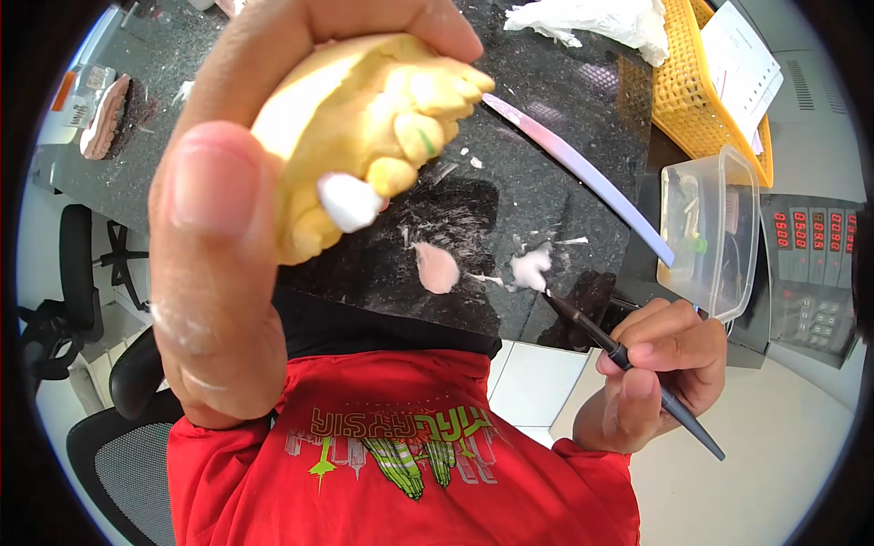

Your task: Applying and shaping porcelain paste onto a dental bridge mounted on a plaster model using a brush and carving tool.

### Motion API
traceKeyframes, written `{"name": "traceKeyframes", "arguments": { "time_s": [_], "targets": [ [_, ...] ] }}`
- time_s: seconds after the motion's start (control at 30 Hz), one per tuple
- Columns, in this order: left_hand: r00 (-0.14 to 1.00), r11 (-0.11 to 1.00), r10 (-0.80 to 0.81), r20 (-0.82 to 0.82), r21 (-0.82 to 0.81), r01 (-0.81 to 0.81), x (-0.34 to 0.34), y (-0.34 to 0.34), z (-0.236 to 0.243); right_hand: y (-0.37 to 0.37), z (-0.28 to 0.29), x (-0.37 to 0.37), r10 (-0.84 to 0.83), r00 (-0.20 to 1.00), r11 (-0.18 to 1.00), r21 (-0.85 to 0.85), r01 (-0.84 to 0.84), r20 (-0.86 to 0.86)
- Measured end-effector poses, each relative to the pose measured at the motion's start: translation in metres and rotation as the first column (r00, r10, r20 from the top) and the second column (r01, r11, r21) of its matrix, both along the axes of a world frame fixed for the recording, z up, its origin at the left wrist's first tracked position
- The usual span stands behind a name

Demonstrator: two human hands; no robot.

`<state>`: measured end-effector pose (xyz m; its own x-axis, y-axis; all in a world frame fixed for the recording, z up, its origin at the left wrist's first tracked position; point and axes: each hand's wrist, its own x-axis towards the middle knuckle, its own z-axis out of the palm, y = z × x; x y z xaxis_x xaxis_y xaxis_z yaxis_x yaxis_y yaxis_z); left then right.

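Close to the camera, my left hand (218,218) grips a yellow dental plaster model (337,136) with its row of teeth facing right. One tooth carries a white crown (350,202), and another has a small green mark. Lower right, my right hand (669,359) pinches a dark fine-tipped brush (596,335). The brush tip meets the edge of a white paste blob (530,268) on the black speckled worktop (555,118). To the left of that blob lies a pink paste patch (437,267). My left fingers' far ends are partly hidden behind the model.
A pink-to-lilac curved strip (583,168) lies across the worktop. Right of it stand a clear plastic tub (737,227), a yellow basket (687,91) with papers and a device with red digits (810,264). Crumpled tissue (601,23) lies far; another dental model (105,118) sits left.
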<state>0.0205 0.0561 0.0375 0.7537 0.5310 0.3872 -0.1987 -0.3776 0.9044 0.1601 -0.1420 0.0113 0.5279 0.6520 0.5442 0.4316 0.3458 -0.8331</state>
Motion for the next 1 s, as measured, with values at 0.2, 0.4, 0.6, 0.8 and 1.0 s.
{"name": "traceKeyframes", "arguments": {
  "time_s": [0.2,0.4,0.6,0.8,1.0],
  "targets": [
    [0.991,0.974,0.005,-0.137,-0.225,-0.036,-0.002,-0.008,0.014,-0.005,0.008,0.007,0.125,0.989,0.985,0.106,-0.134,0.080],
    [0.990,0.998,-0.029,-0.140,-0.059,0.021,-0.008,-0.003,0.006,0.027,0.008,-0.017,0.100,0.969,0.954,0.255,-0.158,0.226],
    [0.987,1.000,-0.003,-0.159,-0.001,0.003,-0.011,-0.003,0.006,0.042,0.009,-0.028,0.096,0.969,0.954,0.255,-0.155,0.229],
    [0.987,0.999,0.011,-0.159,0.044,-0.004,-0.009,-0.001,0.006,0.041,0.009,-0.026,0.100,0.967,0.965,0.215,-0.152,0.234],
    [0.990,1.000,0.022,-0.139,0.013,-0.020,-0.008,-0.002,0.005,0.046,0.008,-0.028,0.066,0.971,0.967,0.226,-0.119,0.231]
  ]
}}
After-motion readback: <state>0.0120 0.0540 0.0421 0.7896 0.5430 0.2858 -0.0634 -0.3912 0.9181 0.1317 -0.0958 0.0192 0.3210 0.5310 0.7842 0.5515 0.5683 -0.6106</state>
